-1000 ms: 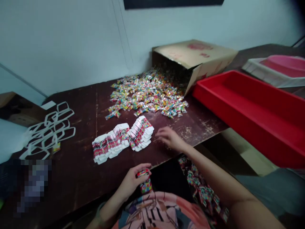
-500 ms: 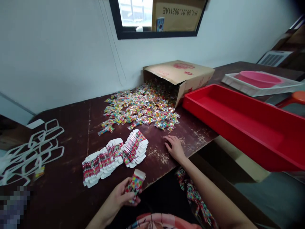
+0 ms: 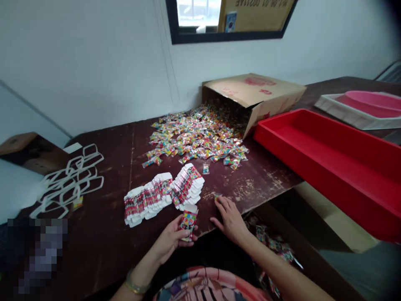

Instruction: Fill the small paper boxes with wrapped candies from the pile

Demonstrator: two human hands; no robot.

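Note:
My left hand (image 3: 175, 238) is closed around a small printed carton (image 3: 189, 221), colourful with a white open-looking top, held above the table's front edge. My right hand (image 3: 230, 219) rests over the table edge to its right, fingers stretched out and thumb apart. A tiny bit of yellow-green wrapper (image 3: 216, 196) shows at its fingertips; most of it is hidden. Beyond the hands lie two overlapping rows of flat printed cartons (image 3: 147, 200). One small clear candy packet (image 3: 206, 168) lies by itself between these rows and the large heap of candy packets (image 3: 197, 133).
A cardboard box (image 3: 253, 90) on its side opens onto the heap. To the right, a long red tray (image 3: 328, 167) overhangs the table, near a white tray (image 3: 354, 119) with a pink basin. White loop-shaped bands (image 3: 75, 188) lie left. More packets (image 3: 275, 242) sit below the table edge.
The view has swung left. My right hand has drawn back toward the table edge, with a bit of wrapper now at its fingertips. A single packet now lies apart from the heap.

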